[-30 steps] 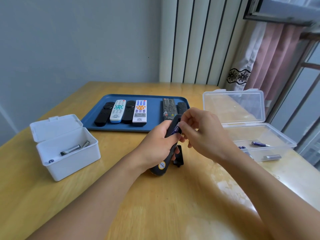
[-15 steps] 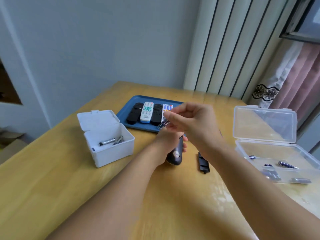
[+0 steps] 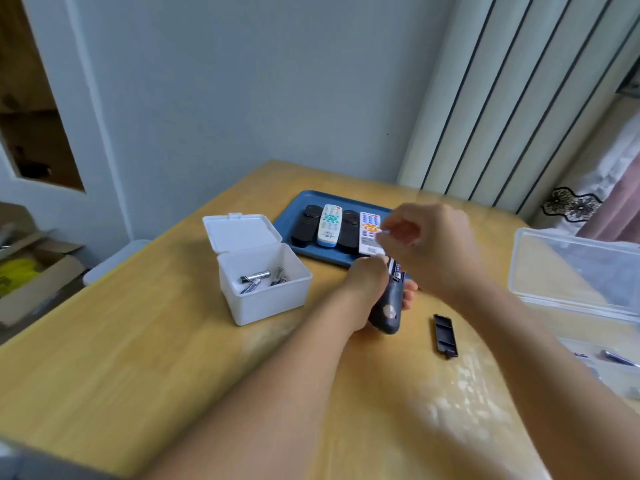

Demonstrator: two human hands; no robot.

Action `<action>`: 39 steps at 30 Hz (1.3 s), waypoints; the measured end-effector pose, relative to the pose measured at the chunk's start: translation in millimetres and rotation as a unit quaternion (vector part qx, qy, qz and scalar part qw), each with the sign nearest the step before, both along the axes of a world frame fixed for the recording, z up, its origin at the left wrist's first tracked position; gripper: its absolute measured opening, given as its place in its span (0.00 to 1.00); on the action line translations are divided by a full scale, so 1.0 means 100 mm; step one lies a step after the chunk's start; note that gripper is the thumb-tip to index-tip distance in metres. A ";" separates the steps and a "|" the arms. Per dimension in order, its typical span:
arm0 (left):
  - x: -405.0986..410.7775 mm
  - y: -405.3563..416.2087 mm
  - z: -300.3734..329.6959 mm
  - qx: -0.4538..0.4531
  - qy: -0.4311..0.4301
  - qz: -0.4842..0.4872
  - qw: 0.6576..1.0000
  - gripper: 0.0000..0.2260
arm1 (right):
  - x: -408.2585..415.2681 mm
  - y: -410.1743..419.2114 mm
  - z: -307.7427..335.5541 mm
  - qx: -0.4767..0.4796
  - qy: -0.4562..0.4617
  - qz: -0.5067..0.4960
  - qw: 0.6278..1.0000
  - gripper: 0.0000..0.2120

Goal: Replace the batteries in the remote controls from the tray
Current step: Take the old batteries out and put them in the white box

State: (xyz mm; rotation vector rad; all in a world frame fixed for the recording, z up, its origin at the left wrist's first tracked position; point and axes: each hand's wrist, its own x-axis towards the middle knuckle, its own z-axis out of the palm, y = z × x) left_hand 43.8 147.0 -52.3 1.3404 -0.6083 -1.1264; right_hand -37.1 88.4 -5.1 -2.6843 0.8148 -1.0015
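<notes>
My left hand (image 3: 367, 282) grips a dark remote (image 3: 388, 315), back side up, with its battery bay open and a battery (image 3: 396, 269) showing in it. My right hand (image 3: 429, 247) hovers just above the remote's far end, blurred. Its fingertips are pinched together on what looks like a small battery. The remote's black battery cover (image 3: 445, 336) lies on the table to the right. A blue tray (image 3: 289, 221) behind my hands holds several more remotes, among them a white one (image 3: 329, 225).
A white box (image 3: 270, 303) with its lid open stands left of my hands and holds several batteries (image 3: 258, 277). A clear plastic box (image 3: 571, 271), lid up, sits at the right edge with batteries inside. Cardboard boxes (image 3: 31, 268) lie on the floor at the left.
My right hand lifted off the remote's battery bay and moved up and left with its fingertips pinched. The view swung left, bringing the white box closer to centre.
</notes>
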 end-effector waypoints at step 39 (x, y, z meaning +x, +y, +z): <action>-0.17 -0.27 -0.19 -0.053 -0.158 -0.077 0.983 0.16 | -0.66 -0.44 -0.54 0.011 0.062 -0.006 0.998 0.05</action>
